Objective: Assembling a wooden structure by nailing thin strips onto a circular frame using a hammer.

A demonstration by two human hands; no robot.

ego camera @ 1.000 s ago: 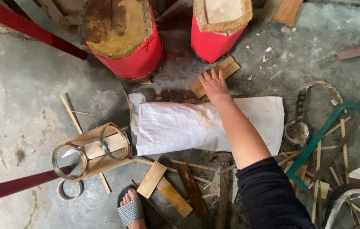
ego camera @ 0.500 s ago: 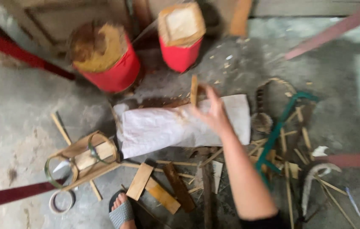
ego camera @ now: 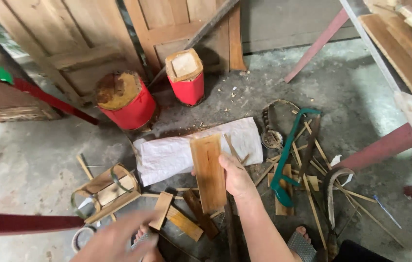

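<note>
My right hand (ego camera: pixel 237 177) grips a flat rectangular wooden slat (ego camera: pixel 208 172) by its right edge and holds it up over a white woven sack (ego camera: pixel 167 155) spread on the concrete floor. My left hand (ego camera: pixel 118 240), blurred and with fingers apart, hovers low at the bottom left near a small wooden frame with metal rings (ego camera: pixel 104 191) and short wood blocks (ego camera: pixel 177 218). It holds nothing.
Two red drums (ego camera: pixel 128 104) (ego camera: pixel 186 80) stand before wooden doors. A green-handled bow saw (ego camera: pixel 288 155), a curved sickle (ego camera: pixel 332 191) and several bamboo strips lie at the right. A red bar (ego camera: pixel 31 224) crosses at the lower left. My sandalled feet (ego camera: pixel 303 245) sit at the bottom.
My right hand has lifted the wooden slat from beyond the sack and drawn it toward me. The camera has tilted up, showing the doors. My left hand has come into view.
</note>
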